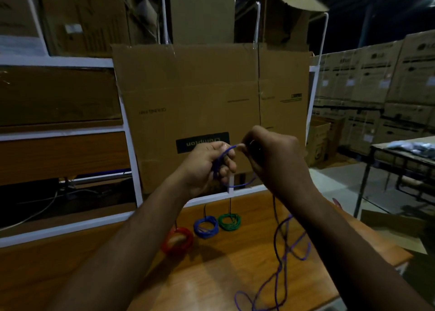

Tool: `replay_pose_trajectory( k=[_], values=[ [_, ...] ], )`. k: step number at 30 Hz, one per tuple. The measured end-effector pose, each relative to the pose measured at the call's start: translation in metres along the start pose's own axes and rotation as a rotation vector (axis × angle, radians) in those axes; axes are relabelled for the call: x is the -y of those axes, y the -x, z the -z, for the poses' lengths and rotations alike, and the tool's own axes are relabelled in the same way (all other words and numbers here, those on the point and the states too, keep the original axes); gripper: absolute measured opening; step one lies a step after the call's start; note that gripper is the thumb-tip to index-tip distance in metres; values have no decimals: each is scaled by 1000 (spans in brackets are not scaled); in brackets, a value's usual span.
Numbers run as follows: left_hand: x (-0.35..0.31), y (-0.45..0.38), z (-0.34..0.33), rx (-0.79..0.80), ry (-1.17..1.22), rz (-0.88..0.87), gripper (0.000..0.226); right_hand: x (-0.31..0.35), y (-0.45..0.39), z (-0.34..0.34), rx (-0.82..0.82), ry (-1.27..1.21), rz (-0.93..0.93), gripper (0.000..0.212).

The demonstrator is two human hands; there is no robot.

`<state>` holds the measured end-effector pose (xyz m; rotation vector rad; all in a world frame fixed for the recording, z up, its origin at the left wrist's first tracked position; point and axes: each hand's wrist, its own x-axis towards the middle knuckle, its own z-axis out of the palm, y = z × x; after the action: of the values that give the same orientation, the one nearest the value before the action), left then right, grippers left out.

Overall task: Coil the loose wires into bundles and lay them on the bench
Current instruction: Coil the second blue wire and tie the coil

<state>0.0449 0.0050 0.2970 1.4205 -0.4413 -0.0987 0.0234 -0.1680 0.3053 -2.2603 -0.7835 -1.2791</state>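
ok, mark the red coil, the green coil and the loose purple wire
red coiled wire bundle [177, 240], head view, on its ring.
green coiled wire bundle [229, 221], head view, on its ring.
loose purple wire [275, 219], head view, on the hanging strand.

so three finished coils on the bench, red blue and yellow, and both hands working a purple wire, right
Not quite: the third coil is green, not yellow. The head view shows a red coil, a blue coil and a green coil lying on the bench, while the left hand and right hand work the purple wire.
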Motion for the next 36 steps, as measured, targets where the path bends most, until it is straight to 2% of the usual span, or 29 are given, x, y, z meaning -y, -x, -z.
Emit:
replay_pose_trajectory(
  k=[2, 3, 5, 6, 8, 10, 13, 15, 18, 20, 24, 29, 32, 34, 36],
  values=[
    [-5, 2, 3, 37, 88, 33, 27, -6, -7, -2, 58, -54, -146, 19],
    [-8, 2, 5, 39, 130, 49, 27, -10, -8, -2, 147, -206, -259, 24],
    [-13, 2, 11, 23, 180, 65, 29, -17, -2, 1, 378, -703, -460, 28],
    [-16, 3, 13, 6, 193, 66, 31, -22, 4, 2, 473, -923, -526, 24],
    [-18, 3, 18, -46, 148, 61, 31, -32, 17, 3, 547, -1172, -611, 13],
    [-20, 6, 21, -87, -15, 65, 31, -37, 23, -2, 436, -1138, -617, 11],
    [-22, 9, 14, -57, -202, 111, 31, -35, 14, -6, 172, -651, -487, 10],
    [-24, 9, 8, -30, -173, 152, 33, -28, 4, -6, 114, -373, -404, 7],
    [-25, 6, 7, 46, 9, 237, 31, -19, -4, -8, 96, -213, -345, 5],
    [-25, 5, 9, 89, 121, 289, 29, -20, -3, -11, 147, -281, -357, 9],
    [-23, 7, 16, 171, 284, 339, 27, -24, 2, -15, 428, -694, -416, 8],
    [-21, 8, 24, 171, 255, 313, 28, -17, 4, -12, 362, -962, -446, 16],
    [-24, 13, 23, 203, 189, 238, 30, -20, 5, -9, 438, -1055, -508, 25],
    [-30, 16, 27, 195, 243, 153, 30, -26, 8, -9, 513, -1076, -521, 29],
    [-36, 15, 33, 168, 350, 93, 30, -38, 17, -9, 574, -1069, -514, 24]
  ],
)
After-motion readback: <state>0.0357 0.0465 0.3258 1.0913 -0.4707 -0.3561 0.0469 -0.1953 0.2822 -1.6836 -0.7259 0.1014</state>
